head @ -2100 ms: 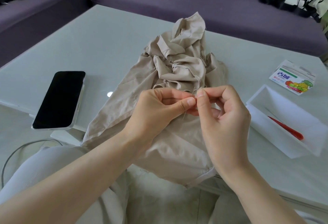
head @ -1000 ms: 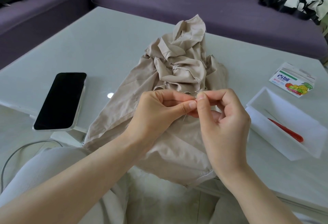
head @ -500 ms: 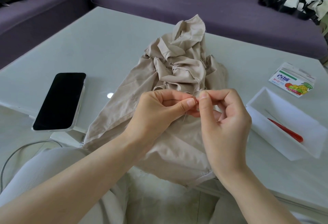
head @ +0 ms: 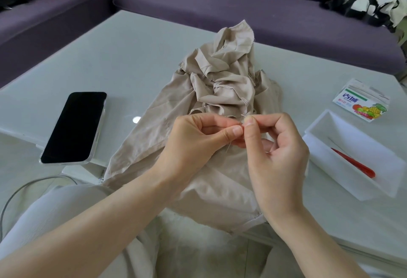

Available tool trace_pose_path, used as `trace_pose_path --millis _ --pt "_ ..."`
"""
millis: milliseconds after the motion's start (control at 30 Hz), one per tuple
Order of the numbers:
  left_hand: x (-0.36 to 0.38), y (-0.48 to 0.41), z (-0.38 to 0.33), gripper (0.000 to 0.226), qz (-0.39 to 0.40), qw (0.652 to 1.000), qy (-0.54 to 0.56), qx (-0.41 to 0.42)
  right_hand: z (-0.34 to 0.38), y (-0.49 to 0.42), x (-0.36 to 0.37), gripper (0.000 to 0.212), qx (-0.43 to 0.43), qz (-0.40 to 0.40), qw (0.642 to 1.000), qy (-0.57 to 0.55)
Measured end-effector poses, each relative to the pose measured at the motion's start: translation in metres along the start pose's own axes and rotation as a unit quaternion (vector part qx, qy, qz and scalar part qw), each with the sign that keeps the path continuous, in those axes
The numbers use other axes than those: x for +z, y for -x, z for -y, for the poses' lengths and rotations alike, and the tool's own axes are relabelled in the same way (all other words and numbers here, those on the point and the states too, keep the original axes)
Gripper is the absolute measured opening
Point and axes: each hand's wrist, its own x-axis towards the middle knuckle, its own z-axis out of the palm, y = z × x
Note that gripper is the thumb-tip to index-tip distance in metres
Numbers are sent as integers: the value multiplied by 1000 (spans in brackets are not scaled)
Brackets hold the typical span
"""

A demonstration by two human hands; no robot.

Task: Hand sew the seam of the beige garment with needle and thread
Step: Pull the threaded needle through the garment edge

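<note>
The beige garment point(head: 222, 83) lies crumpled on the pale table point(head: 132, 57), its lower edge hanging over the near side. Both hands meet just above it, fingertips touching. My left hand point(head: 198, 143) pinches a thin needle point(head: 229, 148) between thumb and index finger, and its lower end pokes down past the thumb. My right hand point(head: 277, 152) pinches a fine thread point(head: 243, 115) between thumb and index finger, right against the left fingertips. The needle's eye is hidden between the fingers.
A black phone point(head: 73, 127) lies at the table's left, with a cable point(head: 17, 191) below it. On the right stand a white tray point(head: 330, 167) holding a red tool point(head: 354, 165) and a small printed packet point(head: 361, 101). A purple sofa point(head: 242, 2) runs behind.
Hardly anything differs: both hands stay pinched together over the garment, and only the fingertips shift slightly.
</note>
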Motion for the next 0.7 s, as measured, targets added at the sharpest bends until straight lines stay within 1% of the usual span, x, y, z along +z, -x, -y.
trace_pose_path --millis 233,500,600,700 --pt "0 0 0 4 1 1000 -15 18 -1 1 0 6 1 1 1000 -1" --pt "0 -2 2 2 -8 998 -46 43 -1 1 1 8 12 2 1000 -9" --pt "0 -2 4 6 -12 998 -42 36 -2 1 1 6 25 1 1000 -19" --pt "0 -3 5 15 -9 1000 -8 3 -2 0 1 7 46 -7 999 -22"
